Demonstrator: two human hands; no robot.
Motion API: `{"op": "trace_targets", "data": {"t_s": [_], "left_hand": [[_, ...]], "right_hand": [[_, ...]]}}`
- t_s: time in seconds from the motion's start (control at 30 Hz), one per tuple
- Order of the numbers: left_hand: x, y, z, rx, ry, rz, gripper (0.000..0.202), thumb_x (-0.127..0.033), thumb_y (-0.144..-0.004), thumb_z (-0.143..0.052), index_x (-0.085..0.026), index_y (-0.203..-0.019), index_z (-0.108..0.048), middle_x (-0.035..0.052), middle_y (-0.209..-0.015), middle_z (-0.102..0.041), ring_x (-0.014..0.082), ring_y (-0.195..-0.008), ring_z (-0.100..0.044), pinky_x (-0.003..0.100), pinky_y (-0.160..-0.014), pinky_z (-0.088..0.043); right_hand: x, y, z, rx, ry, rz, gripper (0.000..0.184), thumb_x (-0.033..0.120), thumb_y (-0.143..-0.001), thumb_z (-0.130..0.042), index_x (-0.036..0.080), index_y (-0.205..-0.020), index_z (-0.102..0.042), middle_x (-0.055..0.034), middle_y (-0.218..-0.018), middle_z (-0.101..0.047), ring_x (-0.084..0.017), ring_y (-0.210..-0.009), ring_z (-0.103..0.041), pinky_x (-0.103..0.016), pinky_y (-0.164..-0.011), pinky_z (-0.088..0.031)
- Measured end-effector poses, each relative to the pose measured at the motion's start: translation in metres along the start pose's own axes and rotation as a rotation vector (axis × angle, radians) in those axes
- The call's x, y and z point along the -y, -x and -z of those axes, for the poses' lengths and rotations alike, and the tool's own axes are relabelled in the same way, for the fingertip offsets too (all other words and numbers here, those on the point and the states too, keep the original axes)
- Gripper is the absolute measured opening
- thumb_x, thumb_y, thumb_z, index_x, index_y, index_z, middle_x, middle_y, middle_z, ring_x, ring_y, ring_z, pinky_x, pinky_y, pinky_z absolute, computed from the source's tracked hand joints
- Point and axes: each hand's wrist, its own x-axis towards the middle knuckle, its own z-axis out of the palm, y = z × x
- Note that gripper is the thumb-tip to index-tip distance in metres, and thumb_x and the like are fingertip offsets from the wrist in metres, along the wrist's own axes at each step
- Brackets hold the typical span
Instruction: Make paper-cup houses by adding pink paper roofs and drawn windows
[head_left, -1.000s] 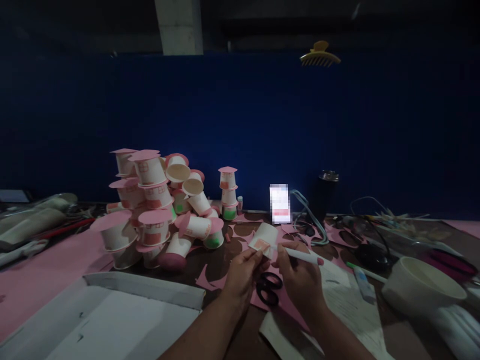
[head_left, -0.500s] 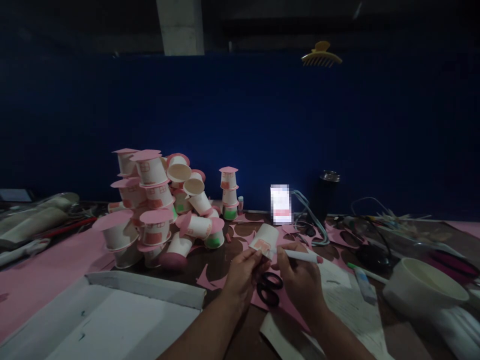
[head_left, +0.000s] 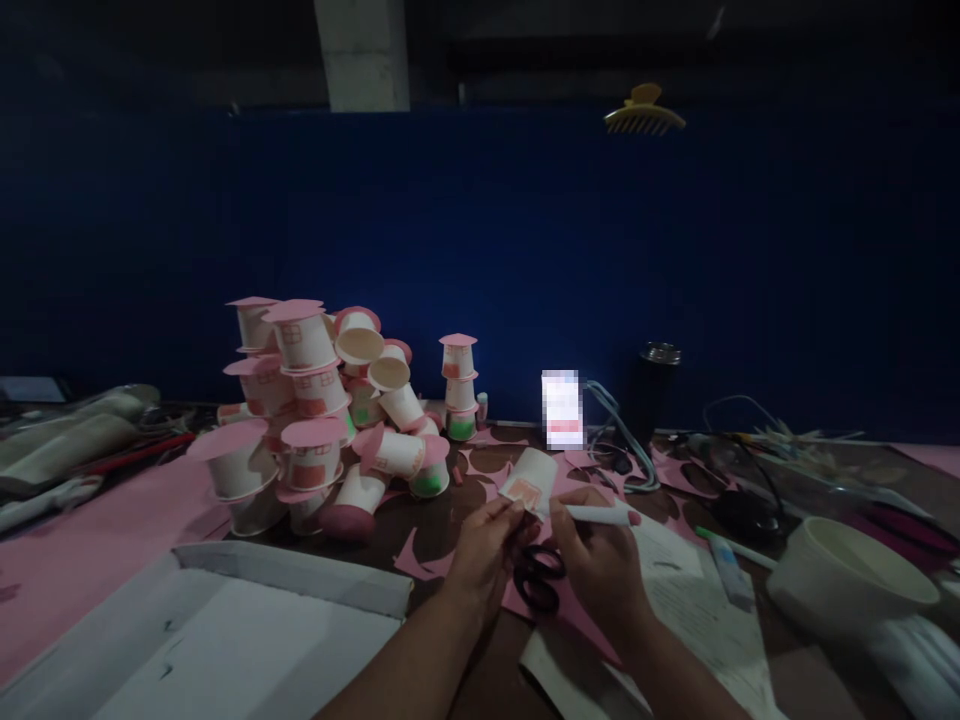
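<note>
My left hand (head_left: 484,548) is closed on the rim of a white paper cup (head_left: 534,468), which tilts away from me. A reddish patch of drawing shows on the cup's side. In my right hand (head_left: 596,545) is a white marker pen (head_left: 600,514) with a reddish end pointing right. Its tip is at the cup's side, partly hidden by my fingers; whether it touches I cannot tell. Just below and between the hands lie black-handled scissors (head_left: 538,578) on pink paper.
Stacked paper cups with pink paper roofs (head_left: 304,340) stand at the left, and a small cup tower (head_left: 460,385) behind. A white box lid (head_left: 292,570) lies front left. At right are a phone (head_left: 563,410), a dark flask (head_left: 651,395), written paper (head_left: 712,610) and a cream bowl (head_left: 810,580).
My right hand and the marker have shifted slightly to the left along the cup. My left hand keeps its hold, and the cup stays nearly still.
</note>
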Motion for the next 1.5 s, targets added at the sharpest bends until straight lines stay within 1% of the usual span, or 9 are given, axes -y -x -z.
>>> {"op": "trace_targets", "data": {"t_s": [0.17, 0.3, 0.43, 0.83, 0.93, 1.07, 1.23, 1.37, 1.5], "left_hand": [[-0.0002, -0.0003, 0.0004, 0.034, -0.017, 0.013, 0.016, -0.015, -0.062, -0.078, -0.008, -0.072, -0.068, 0.0068, -0.072, -0.067, 0.0118, -0.065, -0.061, 0.020, -0.062, -0.053], [0.0006, -0.0005, 0.0011, 0.043, -0.022, 0.006, 0.016, -0.015, -0.061, -0.078, -0.008, -0.072, -0.069, 0.0063, -0.071, -0.066, 0.0106, -0.064, -0.060, 0.019, -0.063, -0.053], [0.0015, -0.0015, 0.0023, 0.049, -0.028, 0.005, 0.017, -0.017, -0.062, -0.078, -0.008, -0.073, -0.069, 0.0066, -0.072, -0.066, 0.0110, -0.065, -0.061, 0.019, -0.061, -0.052], [0.0009, -0.0015, 0.0019, 0.051, -0.034, 0.002, 0.018, -0.018, -0.059, -0.080, -0.009, -0.070, -0.068, 0.0052, -0.068, -0.065, 0.0105, -0.062, -0.060, 0.020, -0.062, -0.052], [0.0010, -0.0012, 0.0021, 0.049, -0.036, -0.001, 0.019, -0.018, -0.059, -0.080, -0.009, -0.071, -0.068, 0.0062, -0.071, -0.066, 0.0110, -0.064, -0.060, 0.020, -0.063, -0.052], [0.0014, -0.0015, 0.0026, 0.055, -0.032, -0.011, 0.021, -0.019, -0.059, -0.080, -0.008, -0.073, -0.069, 0.0069, -0.073, -0.066, 0.0115, -0.067, -0.061, 0.020, -0.065, -0.052], [0.0012, -0.0025, 0.0029, 0.048, -0.039, -0.015, 0.022, -0.021, -0.058, -0.080, -0.009, -0.070, -0.068, 0.0068, -0.072, -0.067, 0.0126, -0.065, -0.061, 0.022, -0.064, -0.052], [0.0007, -0.0023, 0.0024, 0.040, -0.047, -0.019, 0.023, -0.022, -0.058, -0.081, -0.009, -0.069, -0.067, 0.0063, -0.069, -0.066, 0.0128, -0.063, -0.061, 0.024, -0.064, -0.053], [0.0003, -0.0018, 0.0020, 0.039, -0.049, -0.018, 0.023, -0.023, -0.058, -0.080, -0.008, -0.070, -0.066, 0.0068, -0.070, -0.066, 0.0125, -0.063, -0.062, 0.023, -0.064, -0.052]], "right_hand": [[0.0030, -0.0008, -0.0011, -0.015, -0.014, -0.002, 0.020, 0.039, -0.086, -0.049, 0.021, -0.080, -0.054, 0.0018, -0.053, -0.063, -0.015, -0.046, -0.062, -0.023, -0.045, -0.046], [0.0052, -0.0013, -0.0003, 0.003, -0.028, 0.007, 0.021, 0.039, -0.085, -0.051, 0.022, -0.074, -0.053, 0.0027, -0.050, -0.061, -0.014, -0.043, -0.060, -0.022, -0.043, -0.045], [0.0059, -0.0006, -0.0001, -0.011, -0.050, 0.008, 0.019, 0.039, -0.086, -0.050, 0.021, -0.079, -0.054, 0.0023, -0.052, -0.063, -0.015, -0.045, -0.062, -0.021, -0.043, -0.046], [0.0097, 0.0005, -0.0004, 0.021, -0.059, 0.016, 0.019, 0.037, -0.085, -0.051, 0.021, -0.075, -0.054, 0.0015, -0.052, -0.063, -0.015, -0.045, -0.062, -0.022, -0.042, -0.046], [0.0095, -0.0002, 0.0000, -0.001, -0.046, 0.014, 0.019, 0.038, -0.085, -0.050, 0.021, -0.077, -0.053, 0.0019, -0.051, -0.063, -0.015, -0.044, -0.061, -0.022, -0.043, -0.046], [0.0072, -0.0003, 0.0006, 0.025, -0.032, 0.014, 0.018, 0.036, -0.085, -0.050, 0.022, -0.074, -0.053, 0.0022, -0.050, -0.063, -0.015, -0.044, -0.062, -0.022, -0.042, -0.045], [0.0048, -0.0004, 0.0007, -0.006, -0.012, 0.017, 0.018, 0.038, -0.086, -0.050, 0.021, -0.080, -0.053, 0.0016, -0.056, -0.064, -0.015, -0.047, -0.062, -0.023, -0.046, -0.046], [0.0068, -0.0001, 0.0009, 0.016, -0.014, 0.020, 0.021, 0.039, -0.086, -0.049, 0.021, -0.075, -0.053, 0.0014, -0.054, -0.063, -0.015, -0.045, -0.062, -0.023, -0.045, -0.046], [0.0083, 0.0000, 0.0009, -0.017, -0.018, 0.015, 0.020, 0.039, -0.086, -0.049, 0.021, -0.080, -0.054, 0.0006, -0.056, -0.064, -0.016, -0.049, -0.064, -0.024, -0.047, -0.048]]}}
